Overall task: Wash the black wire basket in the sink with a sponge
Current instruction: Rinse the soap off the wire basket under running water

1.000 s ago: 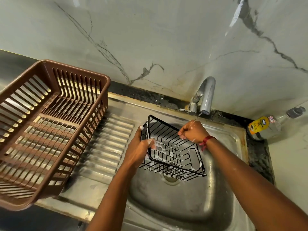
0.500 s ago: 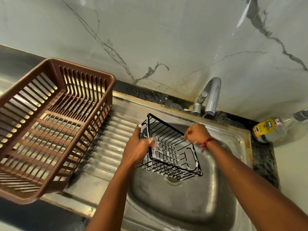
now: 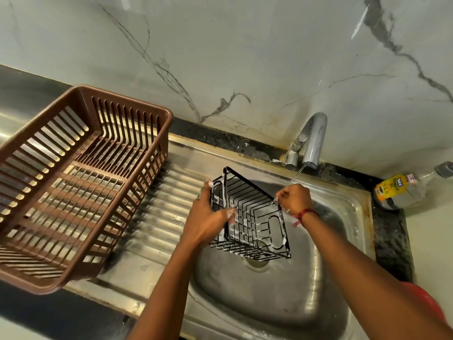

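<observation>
Down in the steel sink (image 3: 269, 303), the black wire basket (image 3: 252, 212) is held up on a tilt above the drain, not lying flat. The left hand (image 3: 208, 224) grips its left end, with the thumb hooked over the rim. The right hand (image 3: 295, 200) is curled tight around the far right corner. So the basket sits between the two hands, and both hold it. White foam (image 3: 231, 214) clings to the wires, so the soapy scrub looks mostly done. I see no sponge. A thin stream of water (image 3: 297, 173) falls from the tap (image 3: 312, 138) onto the right hand, so rinsing seems to have only started. Most of the foam is left to wash off.
</observation>
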A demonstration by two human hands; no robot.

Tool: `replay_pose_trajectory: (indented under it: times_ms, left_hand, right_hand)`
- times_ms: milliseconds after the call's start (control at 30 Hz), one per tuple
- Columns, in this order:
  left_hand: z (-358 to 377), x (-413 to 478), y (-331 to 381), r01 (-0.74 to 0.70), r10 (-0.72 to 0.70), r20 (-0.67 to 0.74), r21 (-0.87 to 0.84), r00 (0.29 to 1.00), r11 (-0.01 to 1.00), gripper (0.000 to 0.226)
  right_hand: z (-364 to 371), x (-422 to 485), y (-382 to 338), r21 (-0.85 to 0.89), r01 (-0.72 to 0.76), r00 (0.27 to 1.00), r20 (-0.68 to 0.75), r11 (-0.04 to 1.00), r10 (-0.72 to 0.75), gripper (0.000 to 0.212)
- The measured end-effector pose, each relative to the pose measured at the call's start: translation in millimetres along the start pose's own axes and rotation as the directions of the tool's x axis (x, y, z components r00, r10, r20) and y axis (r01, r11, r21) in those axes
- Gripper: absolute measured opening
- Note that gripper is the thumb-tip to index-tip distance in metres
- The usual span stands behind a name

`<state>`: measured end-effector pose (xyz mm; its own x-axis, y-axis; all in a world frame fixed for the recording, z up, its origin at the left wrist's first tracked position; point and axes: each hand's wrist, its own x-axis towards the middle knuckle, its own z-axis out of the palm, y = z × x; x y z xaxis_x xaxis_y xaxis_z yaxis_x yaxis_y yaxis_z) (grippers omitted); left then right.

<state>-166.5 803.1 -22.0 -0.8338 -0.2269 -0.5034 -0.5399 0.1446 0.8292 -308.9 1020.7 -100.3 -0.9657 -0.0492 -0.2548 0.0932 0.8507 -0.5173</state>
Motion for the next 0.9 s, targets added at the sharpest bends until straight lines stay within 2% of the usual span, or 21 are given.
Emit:
replay_pose_trajectory:
  times_ms: [100, 133, 200, 267, 300, 400, 467, 533, 633, 733, 800, 900]
  left_hand:
    - [4, -2, -1, -0.008, 0.008, 0.000, 0.059, 1.000, 0.998, 0.111]
    - [7, -2, -3, -0.014, 0.014, 0.002, 0.062, 1.000, 0.998, 0.110]
    - [12, -2, -7, -0.026, 0.026, 0.000, 0.082, 1.000, 0.996, 0.110]
    - [15, -4, -10, -0.037, 0.038, -0.006, 0.126, 0.999, 0.991, 0.110]
    - [16, -5, -11, -0.046, 0.047, -0.009, 0.142, 0.999, 0.989, 0.110]
    - [13, -7, -13, -0.027, 0.025, 0.038, 0.052, 0.999, 0.998, 0.121]
    - [8, -7, -13, 0.050, -0.039, 0.103, -0.104, 0.994, 0.993, 0.126]
    - [2, -6, -18, 0.156, -0.101, 0.199, -0.285, 0.975, 0.946, 0.119]
    - [-6, 0, -33, 0.383, -0.226, 0.344, -0.506, 0.911, 0.773, 0.104]
    - [-3, 12, -52, 0.492, -0.278, 0.460, -0.454, 0.843, 0.743, 0.096]
    - [5, 15, -46, 0.496, -0.293, 0.480, -0.378, 0.827, 0.782, 0.094]
    - [24, 19, -29, 0.403, -0.304, 0.457, -0.136, 0.836, 0.905, 0.088]
  right_hand:
    - [13, -5, 10, 0.034, -0.098, 0.991, -0.091, 0.995, 0.101, 0.022]
    - [20, -6, 16, 0.052, -0.167, 0.982, -0.079, 0.985, 0.171, 0.030]
    - [33, -12, 28, 0.173, -0.325, 0.946, 0.045, 0.930, 0.322, 0.037]
    - [43, -18, 36, 0.376, -0.410, 0.912, 0.166, 0.831, 0.375, 0.027]
    - [46, -19, 39, 0.449, -0.415, 0.909, 0.181, 0.791, 0.375, 0.021]
    - [46, -18, 43, 0.526, -0.407, 0.911, 0.175, 0.747, 0.373, 0.019]
    - [44, -11, 46, 0.451, -0.352, 0.932, 0.092, 0.820, 0.350, 0.014]
    - [36, -4, 41, 0.364, -0.309, 0.947, 0.035, 0.879, 0.318, 0.010]
    - [20, 6, 26, 0.372, -0.216, 0.971, -0.014, 0.903, 0.239, 0.016]
    - [5, 13, 9, 0.419, -0.098, 0.994, 0.008, 0.903, 0.105, 0.028]
    - [1, 15, -4, 0.343, 0.008, 0.999, 0.041, 0.939, -0.023, 0.034]
    - [2, 15, -23, 0.229, 0.165, 0.972, 0.126, 0.959, -0.197, 0.026]
